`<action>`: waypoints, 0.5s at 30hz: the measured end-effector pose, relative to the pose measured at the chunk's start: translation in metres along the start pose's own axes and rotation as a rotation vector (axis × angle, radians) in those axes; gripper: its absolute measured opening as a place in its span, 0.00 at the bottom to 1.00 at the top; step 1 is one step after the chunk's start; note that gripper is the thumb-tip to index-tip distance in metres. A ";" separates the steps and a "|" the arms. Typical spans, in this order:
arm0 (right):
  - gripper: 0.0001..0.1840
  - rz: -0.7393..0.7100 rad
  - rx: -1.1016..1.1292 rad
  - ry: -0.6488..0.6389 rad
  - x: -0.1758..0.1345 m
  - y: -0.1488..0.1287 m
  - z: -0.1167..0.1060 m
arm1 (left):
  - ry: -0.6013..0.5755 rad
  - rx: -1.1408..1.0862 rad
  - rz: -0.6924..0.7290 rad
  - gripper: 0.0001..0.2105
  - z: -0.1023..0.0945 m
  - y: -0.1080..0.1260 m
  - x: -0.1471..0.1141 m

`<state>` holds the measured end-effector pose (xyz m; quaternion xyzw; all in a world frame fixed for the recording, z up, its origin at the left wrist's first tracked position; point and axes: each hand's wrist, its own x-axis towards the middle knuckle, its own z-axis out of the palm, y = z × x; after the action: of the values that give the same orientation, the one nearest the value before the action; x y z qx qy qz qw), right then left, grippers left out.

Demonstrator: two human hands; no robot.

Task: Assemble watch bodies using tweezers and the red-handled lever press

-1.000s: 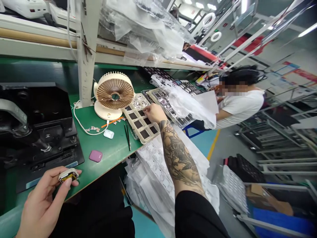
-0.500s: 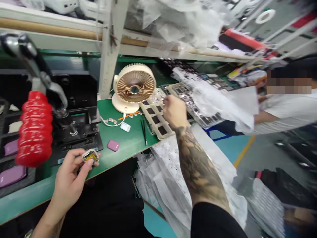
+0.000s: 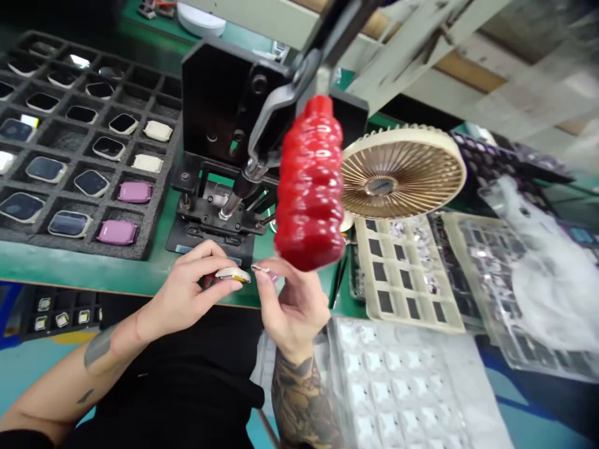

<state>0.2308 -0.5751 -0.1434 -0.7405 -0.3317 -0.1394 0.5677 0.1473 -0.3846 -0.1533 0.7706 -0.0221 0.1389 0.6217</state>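
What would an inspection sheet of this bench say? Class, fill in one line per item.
Surface: green bench top.
Job's things: small watch case in left hand; tiny part pinched by right hand.
Clutter: foam tray of cases, pale tray, clear blister tray, fan.
Grippers: both hands closed on parts.
Cables: nothing seen.
Surroundings: black press with red handle; shelf frame above.

Surroundings I am facing: a green tabletop (image 3: 84,274) is running left to right, edged in pale green. A cream metal shelf frame (image 3: 412,43) is crossing overhead, its upright leaning diagonally. A teal floor (image 3: 28,368) is showing below the tabletop edge at lower left. Even, bright light is falling over everything; the right side is blurring.
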 end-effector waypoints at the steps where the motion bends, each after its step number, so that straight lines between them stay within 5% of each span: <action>1: 0.30 0.006 0.038 -0.014 0.000 0.000 0.000 | 0.000 -0.015 -0.003 0.05 0.000 0.000 0.000; 6: 0.24 -0.060 0.076 -0.122 0.002 -0.001 -0.006 | -0.003 -0.012 0.027 0.05 0.000 -0.001 0.000; 15: 0.14 0.048 0.034 -0.150 0.005 -0.008 -0.008 | 0.063 0.027 0.071 0.11 0.002 -0.004 -0.003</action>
<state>0.2305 -0.5799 -0.1318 -0.7470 -0.3576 -0.0643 0.5568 0.1460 -0.3862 -0.1582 0.7729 -0.0282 0.1853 0.6062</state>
